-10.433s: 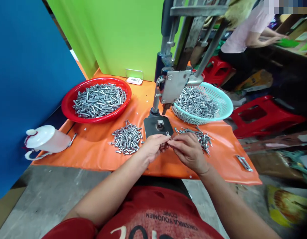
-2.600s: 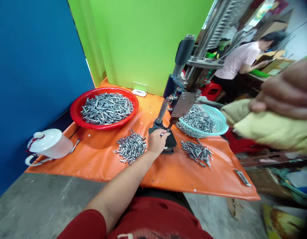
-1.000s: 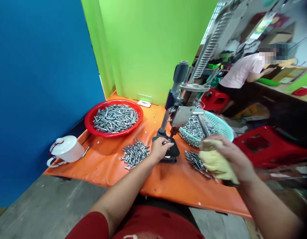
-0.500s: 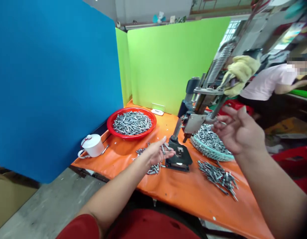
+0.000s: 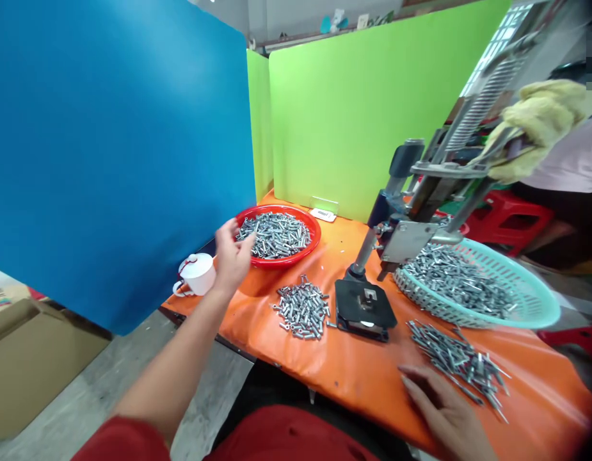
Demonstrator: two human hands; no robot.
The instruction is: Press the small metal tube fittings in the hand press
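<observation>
My left hand (image 5: 234, 255) is raised at the left rim of a red basin (image 5: 278, 262) heaped with small metal sleeves (image 5: 281, 235). Its thumb and fingers are apart, and I see nothing in it. Low over the front of the orange table, my right hand (image 5: 442, 410) has thumb and forefinger apart and shows no held part. It is nearest to a pile of long thin metal pins (image 5: 461, 362). Between the hands stands a hand press (image 5: 405, 240) with a black base (image 5: 365, 307). A pile of short metal sleeves (image 5: 303, 310) lies left of that base.
A mint-green basket (image 5: 536, 307) of metal pins stands behind the right pile. A white lidded mug (image 5: 198, 274) is at the table's left edge. Blue (image 5: 123, 153) and green (image 5: 372, 115) panels wall the table. A yellow cloth (image 5: 540, 128) wraps the press handle; a person stands beyond.
My left hand has moved from beside the press base to the red basin; the metal pieces in it no longer show. My right hand has dropped from beside the press to the table front.
</observation>
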